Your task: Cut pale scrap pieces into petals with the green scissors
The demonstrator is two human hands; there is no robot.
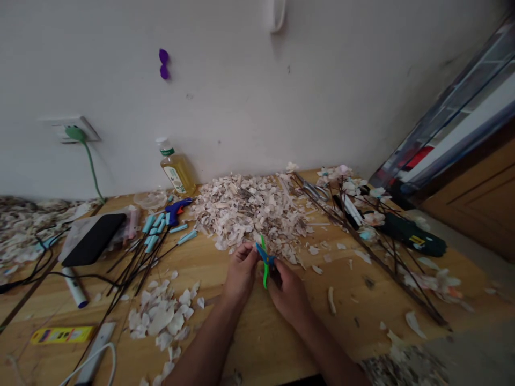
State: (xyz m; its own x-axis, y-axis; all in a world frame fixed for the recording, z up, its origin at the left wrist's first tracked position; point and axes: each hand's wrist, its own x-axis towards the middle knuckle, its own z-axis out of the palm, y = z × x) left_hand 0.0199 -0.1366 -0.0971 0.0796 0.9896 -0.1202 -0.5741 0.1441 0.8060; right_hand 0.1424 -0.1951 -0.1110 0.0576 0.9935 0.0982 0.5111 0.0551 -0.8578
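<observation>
My right hand grips small scissors with blue and green handles, held upright between both hands. My left hand is closed beside the blades, its fingertips pinching something small that I cannot make out. Both hands hover over the wooden table, at the near edge of a big heap of pale shell flakes. A smaller pile of whitish petal-shaped pieces lies to the left of my left forearm.
Dark wire stems with light-blue tips and a blue glue gun lie left of the heap. An oil bottle stands by the wall. A black phone, a marker and flowered branches surround the area.
</observation>
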